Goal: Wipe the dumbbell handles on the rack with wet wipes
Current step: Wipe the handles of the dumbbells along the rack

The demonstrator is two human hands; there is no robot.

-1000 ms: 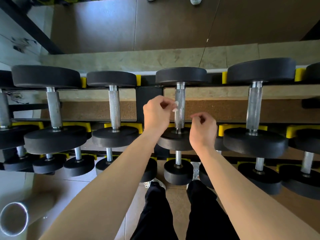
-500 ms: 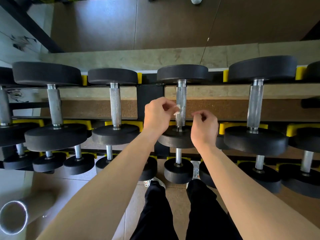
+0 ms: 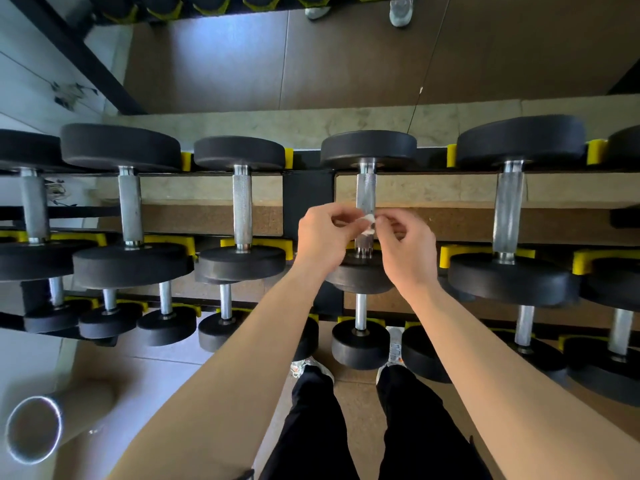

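A black dumbbell rack (image 3: 308,199) with yellow cradles holds rows of black dumbbells. The middle dumbbell on the top row has a knurled steel handle (image 3: 365,190). A small crumpled white wet wipe (image 3: 369,221) sits in front of the lower part of that handle. My left hand (image 3: 323,239) pinches the wipe from the left. My right hand (image 3: 407,245) pinches it from the right, fingertips nearly meeting my left. The handle's lower part is partly hidden behind my hands.
Neighbouring top-row handles stand at left (image 3: 241,209) and right (image 3: 507,211). Smaller dumbbells (image 3: 360,342) fill a lower row near my feet. A shiny metal tube (image 3: 33,429) lies at the lower left. A mirror behind the rack reflects the floor.
My right hand has moved up and left to meet my left hand at the wipe. Both hands now hold the wipe in front of the middle handle.
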